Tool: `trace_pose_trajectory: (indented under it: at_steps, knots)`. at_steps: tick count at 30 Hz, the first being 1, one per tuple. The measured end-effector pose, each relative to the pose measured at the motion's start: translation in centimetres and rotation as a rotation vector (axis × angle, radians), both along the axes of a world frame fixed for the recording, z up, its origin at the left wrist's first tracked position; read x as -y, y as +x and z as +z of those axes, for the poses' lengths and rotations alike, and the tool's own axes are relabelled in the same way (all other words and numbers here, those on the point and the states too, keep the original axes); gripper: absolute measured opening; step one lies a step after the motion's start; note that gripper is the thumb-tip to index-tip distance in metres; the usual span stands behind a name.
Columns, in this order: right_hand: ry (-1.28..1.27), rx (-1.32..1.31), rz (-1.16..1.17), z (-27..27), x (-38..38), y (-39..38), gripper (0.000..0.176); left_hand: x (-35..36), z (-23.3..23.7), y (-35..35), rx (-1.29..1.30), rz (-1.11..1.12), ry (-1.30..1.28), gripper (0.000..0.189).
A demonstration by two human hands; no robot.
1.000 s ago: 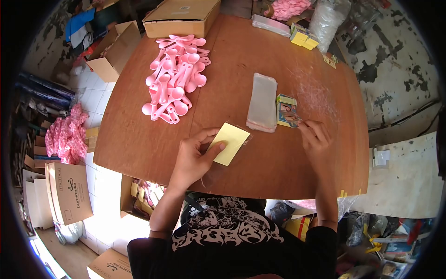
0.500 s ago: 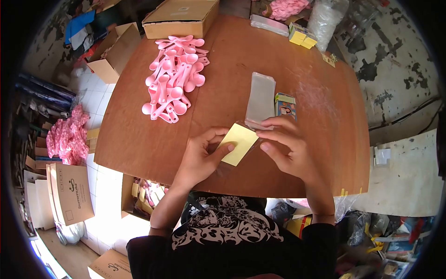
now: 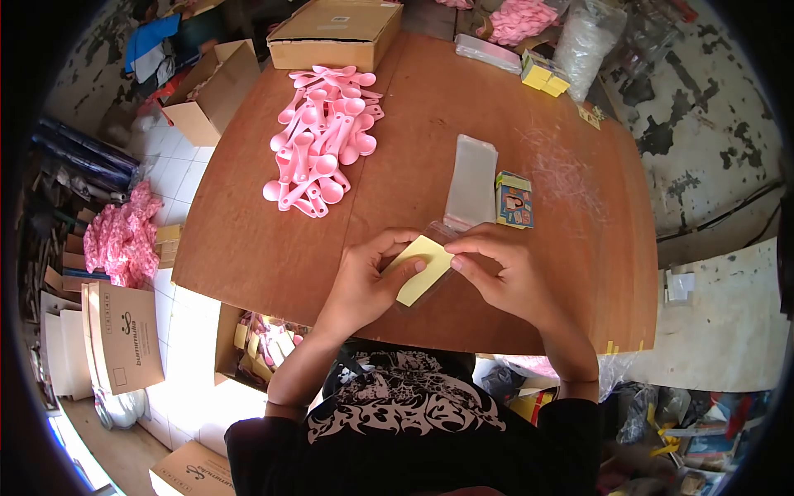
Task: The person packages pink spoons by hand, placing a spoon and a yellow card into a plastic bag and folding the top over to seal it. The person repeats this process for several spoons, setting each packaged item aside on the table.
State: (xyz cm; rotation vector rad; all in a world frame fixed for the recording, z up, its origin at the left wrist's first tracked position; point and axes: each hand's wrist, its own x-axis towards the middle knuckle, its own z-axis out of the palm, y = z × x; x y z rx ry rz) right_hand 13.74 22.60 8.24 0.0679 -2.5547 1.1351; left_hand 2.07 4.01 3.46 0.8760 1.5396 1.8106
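Note:
Over the front of the brown table, my left hand (image 3: pixel 364 279) pinches a pale yellow card (image 3: pixel 428 269), thumb on its face and fingers behind. Clear plastic of a bag (image 3: pixel 436 229) shows around the card's edges. My right hand (image 3: pixel 503 269) is closed at the card's right upper edge, thumb and forefinger pinching there. Just beyond my hands lies a stack of clear plastic bags (image 3: pixel 472 178). Beside that stack is a small pile of printed cards (image 3: pixel 514 202), blue and yellow. Pink plastic spoons (image 3: pixel 318 136) lie heaped at the left of the table.
A closed cardboard box (image 3: pixel 335 37) stands at the far left of the table (image 3: pixel 248 256). At the far right are yellow card stacks (image 3: pixel 544 74), more bags (image 3: pixel 488 52) and a plastic-wrapped bundle (image 3: pixel 589 50). Thin plastic strips (image 3: pixel 566 169) are scattered on the right. Open cartons stand on the floor.
My right thumb and forefinger have closed on the card's edge, where they were spread before. More clear plastic shows around the card. The view has shifted slightly.

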Motion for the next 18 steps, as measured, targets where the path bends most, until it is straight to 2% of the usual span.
trace_pose_trajectory:
  at_steps: [4, 6, 9, 15, 18]
  knots:
    - [-0.124, 0.011, 0.042, -0.3, -0.1, -0.2, 0.014, 0.1, -0.2, 0.0, -0.046, 0.001, -0.042, 0.031]
    - [-0.259, 0.149, 0.063, -0.3, -0.2, -0.2, 0.014, 0.2, -0.3, 0.1, -0.071, 0.004, -0.048, 0.032]
    - [-0.114, 0.135, 0.112, 0.6, -0.1, -0.5, 0.014, 0.3, -0.2, 0.1, -0.096, 0.004, -0.05, 0.03]
    - [-0.097, 0.129, 0.167, 0.5, 0.4, -1.0, 0.014, 0.2, 0.8, 0.6, -0.22, 0.049, 0.012, 0.021]
    - [-0.084, 0.165, 0.23, 1.1, 0.3, -1.4, 0.015, 0.5, 1.3, 0.7, -0.175, 0.049, -0.105, 0.016]
